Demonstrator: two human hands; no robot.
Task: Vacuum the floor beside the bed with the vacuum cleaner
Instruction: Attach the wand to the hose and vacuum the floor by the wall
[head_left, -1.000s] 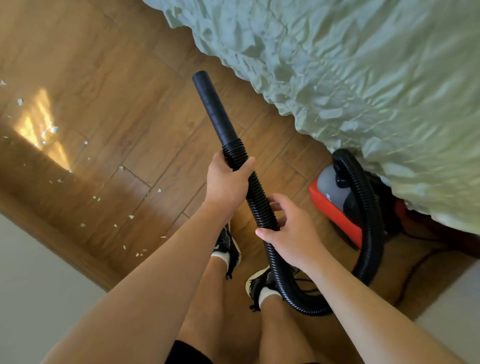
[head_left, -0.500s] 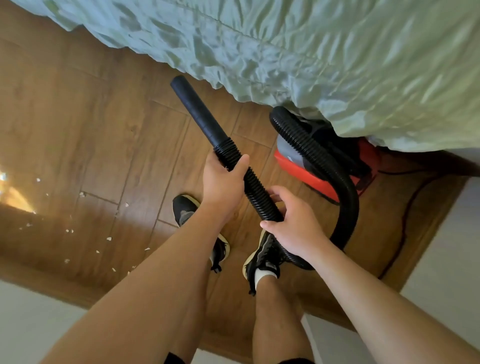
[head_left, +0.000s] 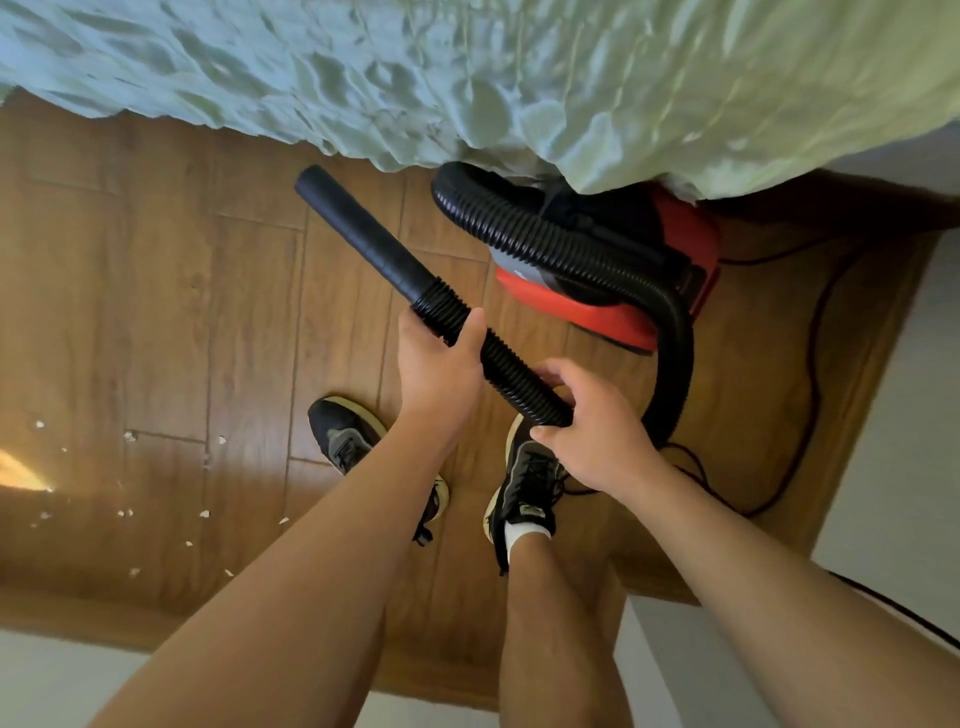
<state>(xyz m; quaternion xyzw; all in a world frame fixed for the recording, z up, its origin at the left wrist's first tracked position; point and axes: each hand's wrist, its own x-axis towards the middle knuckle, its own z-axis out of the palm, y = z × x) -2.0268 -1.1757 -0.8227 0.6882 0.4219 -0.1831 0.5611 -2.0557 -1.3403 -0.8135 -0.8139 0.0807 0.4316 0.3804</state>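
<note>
Both hands' grip on hose (head_left: 511, 371) (nozzle (head_left: 363, 236) beyond left hand (head_left: 436, 371)).

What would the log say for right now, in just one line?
left hand: grips hose by nozzle | right hand: grips hose lower | nozzle: points toward bed | scraps: on floor, left

A black left sneaker (head_left: 345, 441) and a black right sneaker (head_left: 524, 488) stand mid-scene, a white sock (head_left: 527, 535) rising from the right one. Small white scraps (head_left: 205, 514) lie scattered at the left, near a bright patch of sunlight (head_left: 18, 473).
</note>
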